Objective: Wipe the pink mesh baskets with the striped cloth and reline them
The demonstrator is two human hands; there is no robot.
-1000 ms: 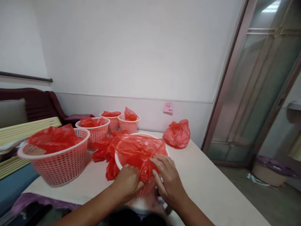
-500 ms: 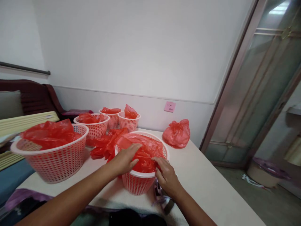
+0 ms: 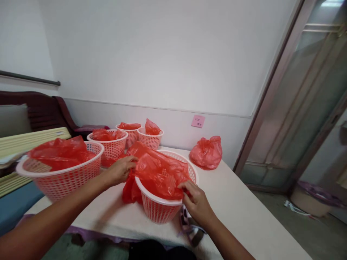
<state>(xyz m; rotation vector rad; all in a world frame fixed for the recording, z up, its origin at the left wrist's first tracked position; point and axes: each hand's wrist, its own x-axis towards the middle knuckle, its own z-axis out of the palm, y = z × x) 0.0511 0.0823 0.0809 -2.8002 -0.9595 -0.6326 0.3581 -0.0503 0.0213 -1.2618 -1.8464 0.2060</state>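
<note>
left fingers (image 3: 131, 164) and right fingers (image 3: 187, 185) curl, forearms (image 3: 81, 199) reaching forward.

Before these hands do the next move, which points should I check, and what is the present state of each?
1. Near basket stands on the table: ok.
2. Right hand pinches the red plastic: ok, at the front right.
3. Left hand grips firmly: cannot tell; it meets the plastic's left part.
4. All red plastic inside this basket: not ok, some is outside on the left.
5. Basket's bottom visible: not ok, plastic covers it.
</note>
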